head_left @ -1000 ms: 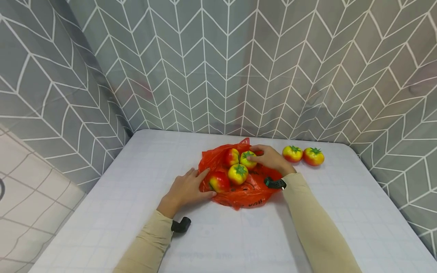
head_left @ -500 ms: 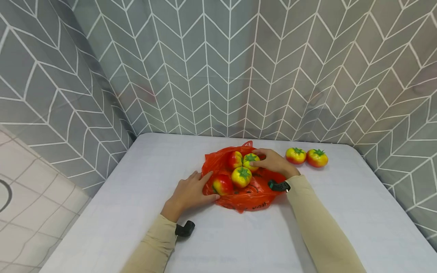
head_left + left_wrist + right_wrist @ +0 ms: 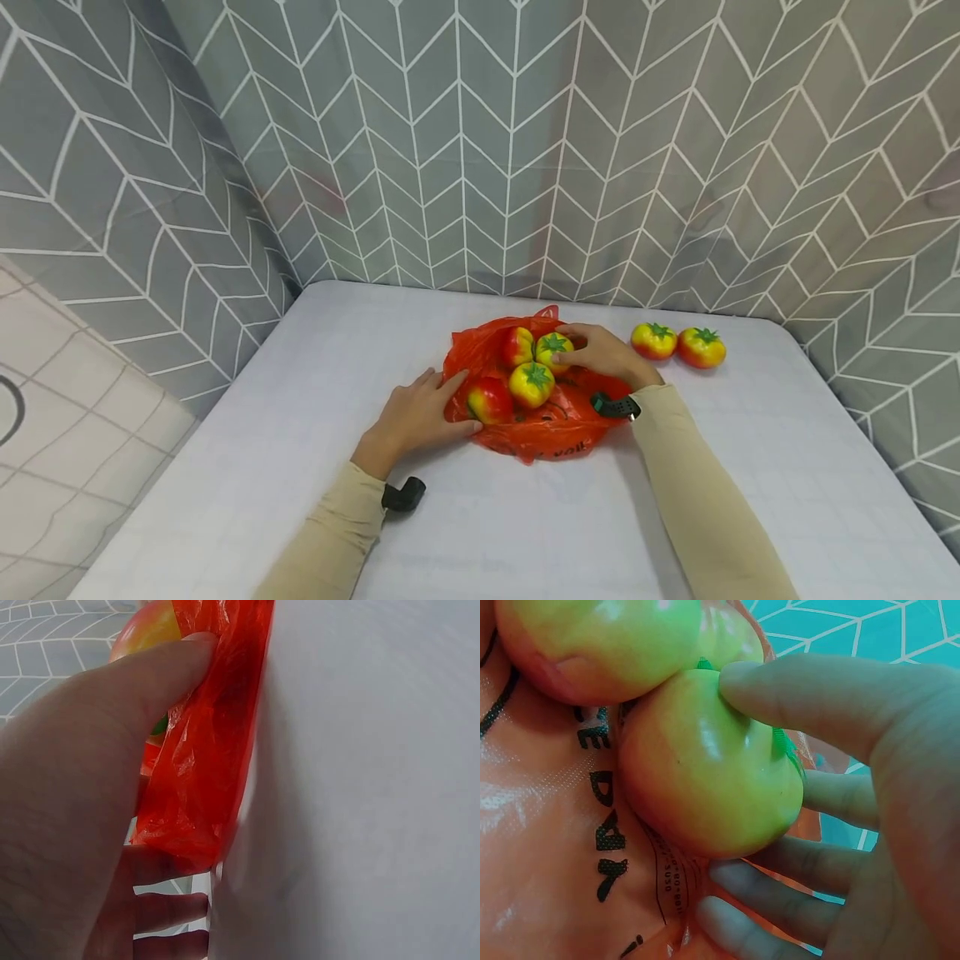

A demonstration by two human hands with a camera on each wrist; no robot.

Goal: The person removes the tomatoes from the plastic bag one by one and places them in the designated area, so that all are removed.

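By the right hand [image 3: 602, 352], a round yellow-red tomato [image 3: 709, 769] with green leaves is gripped inside a crumpled red plastic bag [image 3: 577, 427]; its left edge is touched by the left hand [image 3: 420, 414], fingers spread.

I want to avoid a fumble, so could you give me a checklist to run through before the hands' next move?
1. Right hand on a fruit: ok, fingers curl round it.
2. Firmness of that hold: cannot tell.
3. Left hand at the red bag: ok, touching its left side.
4. Bag open upward: ok, that fruit and three others show inside.
5. All fruit in the bag: not ok, two more lie on the table.
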